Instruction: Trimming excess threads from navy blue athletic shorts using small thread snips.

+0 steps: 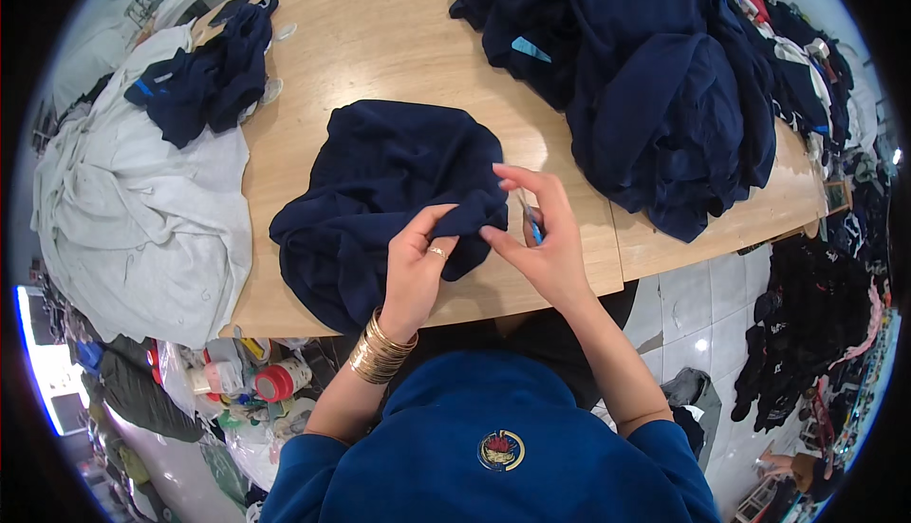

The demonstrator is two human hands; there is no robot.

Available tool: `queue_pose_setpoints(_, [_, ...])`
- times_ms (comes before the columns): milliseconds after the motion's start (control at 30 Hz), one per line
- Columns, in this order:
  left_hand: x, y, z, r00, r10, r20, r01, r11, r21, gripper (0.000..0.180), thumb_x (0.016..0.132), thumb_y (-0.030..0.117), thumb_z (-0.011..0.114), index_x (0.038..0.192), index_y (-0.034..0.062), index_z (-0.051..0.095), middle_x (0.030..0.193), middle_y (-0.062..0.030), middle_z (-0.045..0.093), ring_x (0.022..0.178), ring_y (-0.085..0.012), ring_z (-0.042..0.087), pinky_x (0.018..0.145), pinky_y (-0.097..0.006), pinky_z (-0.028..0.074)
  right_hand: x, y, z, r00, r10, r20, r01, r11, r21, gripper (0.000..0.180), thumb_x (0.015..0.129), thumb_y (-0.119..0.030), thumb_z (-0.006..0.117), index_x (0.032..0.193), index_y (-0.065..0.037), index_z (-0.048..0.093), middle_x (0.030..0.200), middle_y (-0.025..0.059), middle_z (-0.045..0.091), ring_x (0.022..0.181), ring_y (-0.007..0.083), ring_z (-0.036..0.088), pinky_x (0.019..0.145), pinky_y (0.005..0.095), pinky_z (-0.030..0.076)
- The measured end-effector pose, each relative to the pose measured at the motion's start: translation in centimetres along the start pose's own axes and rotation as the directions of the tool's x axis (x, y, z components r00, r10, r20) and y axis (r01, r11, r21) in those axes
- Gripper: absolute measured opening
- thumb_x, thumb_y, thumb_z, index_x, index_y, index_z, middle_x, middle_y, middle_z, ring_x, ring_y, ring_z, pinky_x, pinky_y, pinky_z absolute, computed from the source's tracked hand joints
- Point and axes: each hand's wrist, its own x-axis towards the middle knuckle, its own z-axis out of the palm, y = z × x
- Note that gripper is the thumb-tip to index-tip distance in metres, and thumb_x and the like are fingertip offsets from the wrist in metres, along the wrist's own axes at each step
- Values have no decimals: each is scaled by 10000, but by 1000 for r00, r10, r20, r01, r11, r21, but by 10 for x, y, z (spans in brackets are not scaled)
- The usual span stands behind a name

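Observation:
A dark navy garment (399, 162) lies bunched on the wooden table in front of me. My left hand (420, 262) is closed on a fold of it near its right edge, thumb and fingers pinching the cloth. Against my right palm sits a small pair of thread snips (536, 232) with a blue handle, its thin blade pointing up and away. My right hand (550, 238) is curled round the snips, with its thumb at the edge of the held fold and its index finger stretched out beside the cloth.
A large heap of navy garments (655, 96) covers the table's far right. On the left, white-grey cloth (152, 219) drapes over the edge, with a smaller navy piece (209, 77) on top. Below the table's left edge stand a red-lidded jar (275, 382) and plastic bags. Black clothes (807, 324) lie at right.

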Motion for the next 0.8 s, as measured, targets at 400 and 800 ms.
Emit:
queue_pose_setpoints(400, [-5, 39, -34, 956, -273, 102, 275, 961, 0, 146, 903, 122, 573, 831, 2, 612, 771, 58, 569, 716, 10, 471, 652, -141, 379, 7, 14, -25, 915, 131, 382, -165, 985, 57, 139, 752, -71, 687, 873, -22, 638, 686, -42, 545, 633, 30, 473, 598, 172, 369])
queue_pose_setpoints(800, [-17, 41, -52, 980, -171, 100, 172, 985, -1, 152, 903, 129, 571, 845, -4, 617, 779, 66, 552, 729, -1, 461, 684, -155, 376, 7, 12, -40, 904, 327, 277, -265, 935, -237, 174, 707, -111, 731, 791, -8, 619, 626, -12, 533, 594, 68, 485, 545, 228, 364])
